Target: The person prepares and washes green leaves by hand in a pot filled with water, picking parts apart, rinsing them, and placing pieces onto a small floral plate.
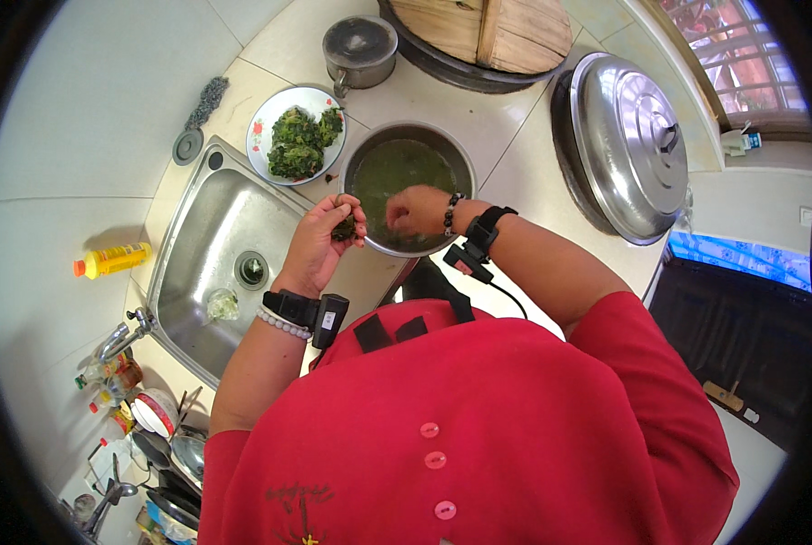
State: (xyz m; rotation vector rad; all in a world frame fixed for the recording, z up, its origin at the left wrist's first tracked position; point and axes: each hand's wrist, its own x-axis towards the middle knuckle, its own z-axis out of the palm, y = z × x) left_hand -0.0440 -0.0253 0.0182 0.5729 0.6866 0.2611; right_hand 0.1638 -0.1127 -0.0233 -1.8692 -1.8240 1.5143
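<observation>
My left hand [327,235] is closed around a small clump of dark leafy greens [344,229], just left of the rim of a round metal basin [468,157]. Greenish water [402,167] fills much of the basin. Over that water, near its front part, is my right hand [416,210]; it is blurred, its fingers point down, and whether it holds anything is hidden. Squeezed clumps of cooked greens [297,139] lie on a white plate with red flowers [259,146], behind and to the left of the basin.
A steel sink [194,238] is at the left, with pale leaf scraps [222,304] inside. Beyond the basin are a lidded metal pot [360,51] and a wooden lid [440,27]. A large domed metal lid [627,146] stands at the right, a yellow bottle [116,259] beyond the sink.
</observation>
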